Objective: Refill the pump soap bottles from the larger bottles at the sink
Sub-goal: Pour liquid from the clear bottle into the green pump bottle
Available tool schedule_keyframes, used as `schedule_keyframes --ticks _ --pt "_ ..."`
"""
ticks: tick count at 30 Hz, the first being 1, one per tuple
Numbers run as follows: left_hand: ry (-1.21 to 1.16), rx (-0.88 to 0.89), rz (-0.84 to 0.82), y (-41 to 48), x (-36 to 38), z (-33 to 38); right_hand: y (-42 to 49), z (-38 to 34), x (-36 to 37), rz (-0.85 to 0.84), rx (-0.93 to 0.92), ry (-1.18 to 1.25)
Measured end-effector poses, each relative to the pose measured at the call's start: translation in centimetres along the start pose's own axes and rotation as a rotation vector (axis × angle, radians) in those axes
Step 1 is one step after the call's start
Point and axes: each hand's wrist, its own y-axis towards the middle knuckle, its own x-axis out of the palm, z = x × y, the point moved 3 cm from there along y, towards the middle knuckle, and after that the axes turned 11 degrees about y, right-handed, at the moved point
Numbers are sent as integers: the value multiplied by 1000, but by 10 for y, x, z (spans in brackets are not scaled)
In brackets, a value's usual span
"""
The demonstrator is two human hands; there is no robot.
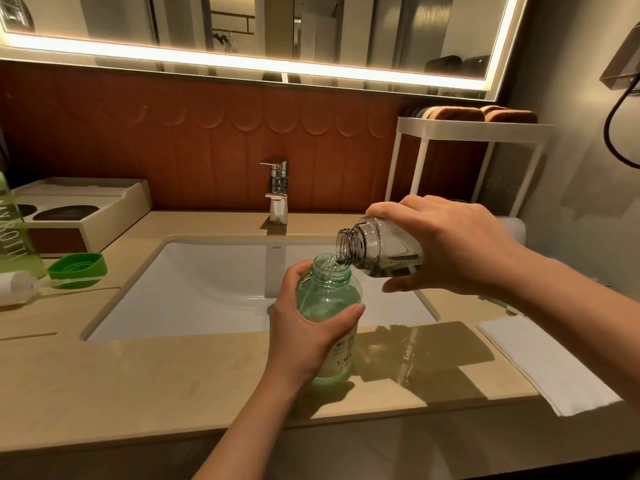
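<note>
Green translucent pump bottle (329,299), neck open, is held upright over the sink (207,271) front rim, left hand (304,341) fingers wrapped round its body. Tilted clear bottle (381,247), gripped in curled right hand (450,244), sends a thin stream into the neck. Refill under way; fill looks low. White pump head (17,285) lies on the counter, left: refitting remains.

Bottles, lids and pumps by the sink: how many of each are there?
Bottles: 3 (small green bottle, clear bottle, tall green bottle)
Green lid: 1
White pump: 1
Total: 5
</note>
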Motion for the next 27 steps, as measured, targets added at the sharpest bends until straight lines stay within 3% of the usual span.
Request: schedule_keyframes --ticks 27 --pt "55 -2 4 1 0 -2 2 -7 -8 -80 34 -60"
